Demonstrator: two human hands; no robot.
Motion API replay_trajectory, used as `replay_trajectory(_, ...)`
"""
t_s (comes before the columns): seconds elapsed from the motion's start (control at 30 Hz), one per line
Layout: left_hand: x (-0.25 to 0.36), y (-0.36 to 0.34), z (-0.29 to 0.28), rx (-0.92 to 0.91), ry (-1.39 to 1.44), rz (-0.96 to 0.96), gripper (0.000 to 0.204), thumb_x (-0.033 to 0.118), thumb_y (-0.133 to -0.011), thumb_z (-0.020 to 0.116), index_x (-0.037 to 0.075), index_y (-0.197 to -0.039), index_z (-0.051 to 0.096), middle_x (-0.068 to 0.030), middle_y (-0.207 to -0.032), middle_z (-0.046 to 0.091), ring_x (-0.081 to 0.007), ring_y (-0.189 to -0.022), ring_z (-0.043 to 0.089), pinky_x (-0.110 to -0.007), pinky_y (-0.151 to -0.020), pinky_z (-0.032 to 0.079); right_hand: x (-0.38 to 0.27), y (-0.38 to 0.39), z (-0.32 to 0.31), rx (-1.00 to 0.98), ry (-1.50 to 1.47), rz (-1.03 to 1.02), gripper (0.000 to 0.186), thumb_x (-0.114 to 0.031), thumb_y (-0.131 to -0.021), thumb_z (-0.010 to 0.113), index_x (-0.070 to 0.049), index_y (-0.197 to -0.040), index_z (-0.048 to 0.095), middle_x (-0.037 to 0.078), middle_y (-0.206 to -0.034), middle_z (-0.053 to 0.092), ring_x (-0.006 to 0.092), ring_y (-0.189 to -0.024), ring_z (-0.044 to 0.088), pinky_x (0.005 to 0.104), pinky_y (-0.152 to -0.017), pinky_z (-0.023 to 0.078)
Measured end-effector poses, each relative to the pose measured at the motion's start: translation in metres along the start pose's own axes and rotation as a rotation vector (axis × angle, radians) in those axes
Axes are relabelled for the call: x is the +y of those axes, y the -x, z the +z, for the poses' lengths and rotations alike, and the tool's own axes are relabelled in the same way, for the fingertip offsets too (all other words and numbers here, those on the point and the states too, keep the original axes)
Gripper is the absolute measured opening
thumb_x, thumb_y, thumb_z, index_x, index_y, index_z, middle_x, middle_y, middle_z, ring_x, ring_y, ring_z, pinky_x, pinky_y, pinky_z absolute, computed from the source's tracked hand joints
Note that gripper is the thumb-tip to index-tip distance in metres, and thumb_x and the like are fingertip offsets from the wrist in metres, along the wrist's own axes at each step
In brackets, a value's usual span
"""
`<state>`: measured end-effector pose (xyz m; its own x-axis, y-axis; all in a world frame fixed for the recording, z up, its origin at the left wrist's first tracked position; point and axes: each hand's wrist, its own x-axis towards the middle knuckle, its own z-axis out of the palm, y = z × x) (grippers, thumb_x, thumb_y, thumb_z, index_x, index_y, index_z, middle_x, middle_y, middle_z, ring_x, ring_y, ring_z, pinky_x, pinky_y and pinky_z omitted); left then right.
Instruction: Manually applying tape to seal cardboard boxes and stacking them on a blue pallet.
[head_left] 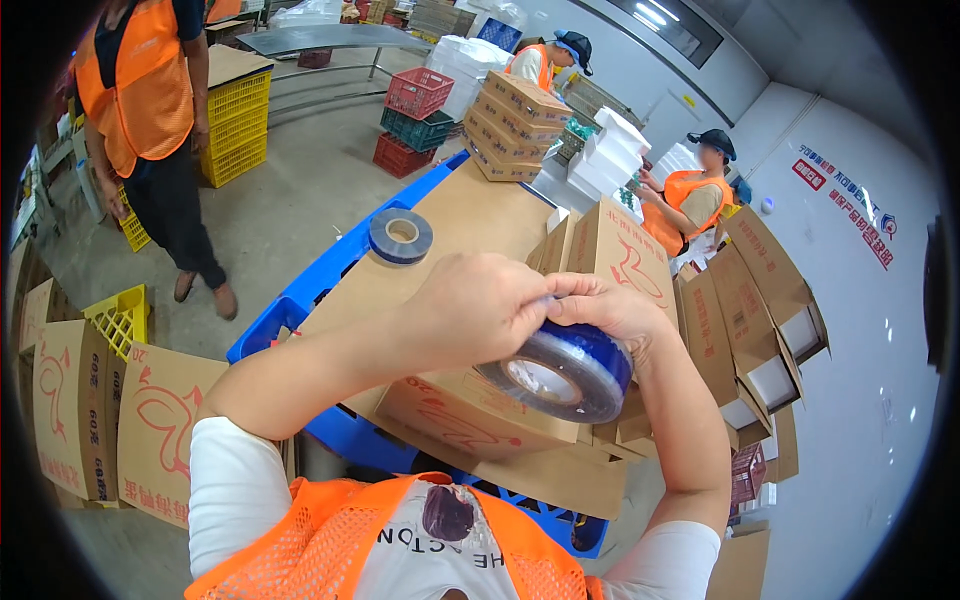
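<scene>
Over a cardboard-covered table (pixel 470 215), both hands (pixel 540 310) grip a tape roll (pixel 560 372).

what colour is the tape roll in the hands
Blue, glossy and see-through, with a pale inner core; the tape roll shows best in the head view.

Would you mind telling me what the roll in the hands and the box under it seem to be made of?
Roll: likely clear plastic tape, glossy and blue-tinted, wound on a pale core; light glints off its side. Box: brown corrugated cardboard by its look, matte, with red print and folded flaps.
</scene>
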<state>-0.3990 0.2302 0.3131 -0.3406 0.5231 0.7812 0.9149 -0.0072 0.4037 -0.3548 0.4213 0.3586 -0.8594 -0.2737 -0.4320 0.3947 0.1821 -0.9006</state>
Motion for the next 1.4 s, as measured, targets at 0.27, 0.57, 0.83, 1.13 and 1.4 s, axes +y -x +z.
replay_trajectory(0.27, -0.02, 0.017, 0.014, 0.004, 0.774, -0.621, 0.027, 0.017, -0.088, 0.048, 0.002, -0.066, 0.053, 0.0032, -0.058, 0.046, -0.0037, -0.055, 0.041, -0.02, -0.05, 0.033, 0.007, 0.032, 0.001, 0.032, 0.268, -0.008, 0.113, -0.037, -0.051, 0.082, -0.004, -0.138, 0.019, 0.014, -0.131, 0.038, 0.0214, -0.118, 0.039, 0.0301, -0.101, 0.026)
replay_trajectory(0.57, -0.043, 0.061, 0.053, 0.132, 1.081, -0.824, 0.027, 0.022, -0.087, 0.047, 0.008, -0.064, 0.051, 0.0011, -0.061, 0.047, -0.0069, -0.059, 0.041, -0.021, -0.058, 0.034, 0.01, 0.041, -0.001, 0.189, 0.113, 0.039, 0.087, -0.044, -0.068, 0.07, -0.003, -0.134, 0.03, 0.015, -0.123, 0.046, 0.0215, -0.109, 0.047, 0.03, -0.088, 0.041)
replay_trajectory(0.83, -0.06, 0.08, 0.059, 0.435, 1.367, -0.938, 0.024, 0.021, -0.087, 0.047, 0.008, -0.067, 0.05, -0.0008, -0.065, 0.047, -0.009, -0.059, 0.041, -0.022, -0.058, 0.034, 0.046, 0.042, -0.005, 0.14, 0.091, -0.192, 0.104, -0.046, -0.053, 0.08, -0.001, -0.132, 0.03, 0.011, -0.126, 0.043, 0.022, -0.117, 0.04, 0.0327, -0.099, 0.029)
replay_trajectory(1.13, -0.055, 0.084, 0.062, 0.358, 1.237, -0.862, 0.021, 0.018, -0.087, 0.048, 0.006, -0.07, 0.051, -0.0021, -0.065, 0.049, -0.0107, -0.062, 0.045, -0.023, -0.062, 0.037, 0.045, 0.081, -0.013, 0.252, 0.005, -0.082, 0.109, -0.041, -0.045, 0.085, 0.003, -0.13, 0.033, 0.012, -0.124, 0.046, 0.0221, -0.115, 0.043, 0.0328, -0.097, 0.032)
replay_trajectory(1.4, -0.057, 0.087, 0.062, 0.392, 1.305, -0.887, 0.021, 0.019, -0.088, 0.047, 0.006, -0.071, 0.052, -0.0018, -0.067, 0.05, -0.0099, -0.064, 0.046, -0.022, -0.062, 0.037, 0.045, 0.085, -0.023, 0.276, 0.033, -0.138, 0.104, -0.024, -0.044, 0.085, 0.004, -0.129, 0.032, 0.012, -0.122, 0.046, 0.0222, -0.114, 0.044, 0.0335, -0.099, 0.03)
